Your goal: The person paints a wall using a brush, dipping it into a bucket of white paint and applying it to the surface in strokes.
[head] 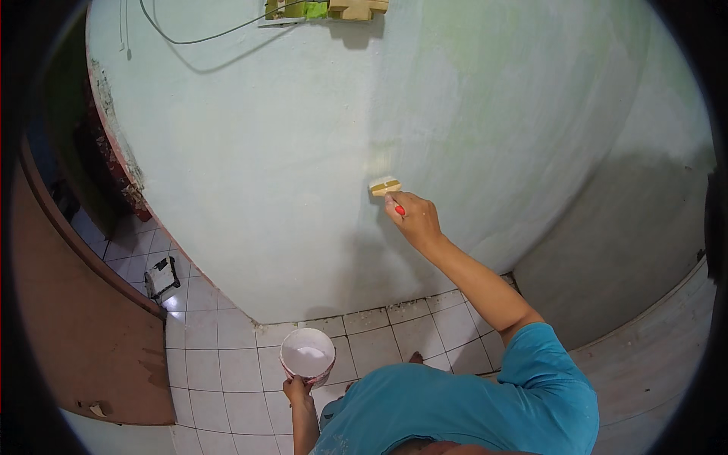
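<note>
My right hand [416, 220] grips a flat paintbrush [385, 186] by its handle, whose red end shows below my thumb. The bristles meet the wall [273, 170], on a short pale-yellow streak. To the left of the brush the wall is an even whitish colour; to the right, green shows through in patches. In my left hand [298, 390] is a round bucket [307, 354], held at its near rim. White paint lies inside it. The bucket hangs over the floor near the foot of the wall.
An electrical box [293, 9] with a loose cable [222, 38] is at the wall's top. White floor tiles [242, 369] run along its foot. A brown door [85, 318] stands at left, with a floodlight-like lamp [162, 277] on the floor beyond. A side wall [614, 250] rises at right.
</note>
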The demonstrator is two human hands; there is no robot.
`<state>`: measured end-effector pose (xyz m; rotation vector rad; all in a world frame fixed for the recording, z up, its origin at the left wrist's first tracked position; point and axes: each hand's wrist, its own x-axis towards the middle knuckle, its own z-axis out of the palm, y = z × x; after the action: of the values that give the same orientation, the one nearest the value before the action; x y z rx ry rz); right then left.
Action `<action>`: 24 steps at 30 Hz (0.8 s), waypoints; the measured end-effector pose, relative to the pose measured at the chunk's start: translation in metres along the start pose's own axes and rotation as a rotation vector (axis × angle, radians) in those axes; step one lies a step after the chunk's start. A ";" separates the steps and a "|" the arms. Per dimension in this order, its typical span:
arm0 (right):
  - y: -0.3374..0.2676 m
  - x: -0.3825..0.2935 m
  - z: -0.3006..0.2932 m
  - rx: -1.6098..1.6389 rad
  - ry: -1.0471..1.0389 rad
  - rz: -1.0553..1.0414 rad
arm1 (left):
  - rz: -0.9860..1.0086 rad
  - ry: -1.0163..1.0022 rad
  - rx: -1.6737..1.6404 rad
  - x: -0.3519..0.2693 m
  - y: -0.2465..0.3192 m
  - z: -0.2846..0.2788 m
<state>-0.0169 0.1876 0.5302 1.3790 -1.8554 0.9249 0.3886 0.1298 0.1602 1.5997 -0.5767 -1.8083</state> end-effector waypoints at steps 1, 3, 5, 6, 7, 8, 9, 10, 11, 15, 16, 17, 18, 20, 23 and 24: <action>-0.001 0.002 0.001 0.002 -0.001 -0.001 | 0.011 -0.011 -0.004 0.000 0.001 -0.002; -0.002 0.018 0.002 0.119 -0.083 0.238 | 0.031 -0.033 0.003 0.009 -0.004 -0.007; 0.011 0.049 0.000 0.205 -0.118 0.328 | 0.051 -0.059 0.012 0.007 -0.004 -0.005; 0.022 0.067 -0.005 0.283 -0.152 0.420 | 0.046 -0.037 0.030 -0.004 0.001 0.004; 0.025 0.090 -0.012 0.276 -0.127 0.419 | 0.045 -0.007 0.045 -0.010 0.005 0.007; 0.023 0.111 -0.020 0.274 -0.108 0.420 | 0.045 0.002 0.044 -0.011 0.005 0.003; 0.021 0.131 -0.029 0.336 -0.045 0.400 | 0.037 0.008 0.045 -0.011 0.005 0.000; 0.016 0.145 -0.040 0.393 0.018 0.378 | 0.027 0.011 0.045 -0.011 0.004 0.000; 0.000 0.151 -0.050 0.403 0.006 0.379 | 0.023 0.026 0.042 -0.011 0.003 -0.006; -0.038 0.144 -0.077 0.447 0.095 0.405 | 0.026 0.041 -0.039 -0.012 -0.007 -0.015; -0.033 0.130 -0.071 0.418 0.047 0.409 | 0.043 0.039 -0.020 -0.012 -0.008 -0.013; -0.029 0.114 -0.064 0.390 -0.001 0.412 | 0.043 0.036 -0.022 -0.013 -0.008 -0.012; -0.025 0.096 -0.055 0.395 -0.067 0.440 | 0.034 0.056 -0.012 -0.015 -0.006 -0.012; -0.019 0.053 -0.039 0.483 -0.206 0.522 | 0.022 0.073 -0.001 -0.019 -0.003 -0.009; -0.034 -0.009 -0.023 0.722 -0.442 0.698 | 0.027 0.047 0.018 -0.026 -0.002 -0.012; -0.043 -0.027 -0.015 0.736 -0.460 0.710 | 0.054 0.028 0.007 -0.025 0.000 -0.018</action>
<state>0.0324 0.2050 0.5234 1.4127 -2.5785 1.9215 0.4075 0.1496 0.1750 1.5966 -0.6078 -1.7436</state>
